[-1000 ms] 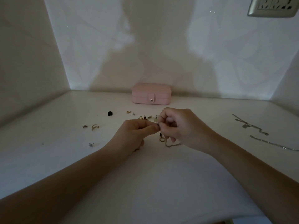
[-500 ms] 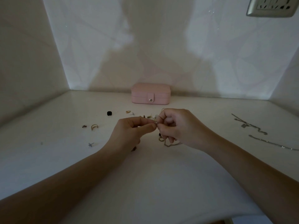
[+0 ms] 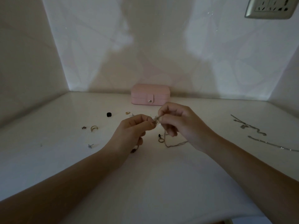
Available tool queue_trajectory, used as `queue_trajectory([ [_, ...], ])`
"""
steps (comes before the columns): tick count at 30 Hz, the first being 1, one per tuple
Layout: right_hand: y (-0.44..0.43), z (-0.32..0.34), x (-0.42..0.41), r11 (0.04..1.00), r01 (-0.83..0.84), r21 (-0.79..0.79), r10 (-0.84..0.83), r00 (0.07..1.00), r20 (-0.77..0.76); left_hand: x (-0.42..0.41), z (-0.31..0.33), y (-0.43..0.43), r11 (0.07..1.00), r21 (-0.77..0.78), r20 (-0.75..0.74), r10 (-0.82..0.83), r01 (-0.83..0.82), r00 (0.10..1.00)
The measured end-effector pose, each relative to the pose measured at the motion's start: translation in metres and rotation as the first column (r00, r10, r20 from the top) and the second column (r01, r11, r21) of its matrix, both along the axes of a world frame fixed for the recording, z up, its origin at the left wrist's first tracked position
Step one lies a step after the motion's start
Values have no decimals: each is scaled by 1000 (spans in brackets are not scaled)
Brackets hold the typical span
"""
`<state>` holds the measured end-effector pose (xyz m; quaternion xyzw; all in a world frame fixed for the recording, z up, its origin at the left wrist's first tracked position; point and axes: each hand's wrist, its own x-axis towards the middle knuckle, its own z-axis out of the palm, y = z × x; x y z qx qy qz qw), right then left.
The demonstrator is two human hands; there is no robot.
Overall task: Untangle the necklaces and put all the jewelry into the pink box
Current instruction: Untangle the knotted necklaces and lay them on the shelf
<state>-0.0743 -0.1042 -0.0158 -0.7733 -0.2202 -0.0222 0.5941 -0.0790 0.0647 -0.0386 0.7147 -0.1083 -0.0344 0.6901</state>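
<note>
Both hands meet above the middle of the white table (image 3: 145, 183). The left hand (image 3: 134, 131) pinches one side of the tangled necklaces (image 3: 156, 119) between thumb and forefinger, its other fingers curled under. The right hand (image 3: 179, 125) pinches the other side of the same knot, its fingers bent round it. From the knot a thin chain (image 3: 175, 144) hangs down and trails onto the table under the right hand, with a small ring (image 3: 161, 140) and a dark bead (image 3: 159, 135) just beside it. A dark pendant (image 3: 133, 150) lies below the left hand; it may hang from the tangle, but the light is too dim to be sure.

The pink box (image 3: 150, 94) stands at the back against the wall, lid down, its tab fastened by a metal snap (image 3: 150, 101).

Loose pieces lie to the left: a black bead (image 3: 109, 114), a small gold ring (image 3: 127, 113), a larger gold ring (image 3: 94, 128), a tiny dark piece (image 3: 84, 127) just beside it, and a stud (image 3: 90, 145) nearer the table's front.

Well apart on the right lie a silver necklace (image 3: 247, 125) with a small tag and a second silver chain (image 3: 271, 144), both stretched out.

A wall socket (image 3: 270, 8) sits at the top right; any marking on it is too small to read.
</note>
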Motion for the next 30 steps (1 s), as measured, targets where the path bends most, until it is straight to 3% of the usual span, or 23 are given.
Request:
queue_trajectory([
  [5, -3, 2, 1, 996, -71, 45, 72, 997, -18, 1, -1, -1, 1000, -15, 11, 10, -10, 1000],
  [9, -3, 5, 1, 999, -2, 42, 4, 999, -34, -2, 1, -2, 997, -72, -5, 18, -19, 1000],
  [19, -7, 4, 3, 993, 30, -112, -26, 999, 39, -4, 2, -2, 987, -118, 109, 119, -106, 987],
  [30, -5, -4, 4, 947, 126, -295, -70, 979, 193, -7, 1, -1, 941, 184, 390, 196, -285, 900],
])
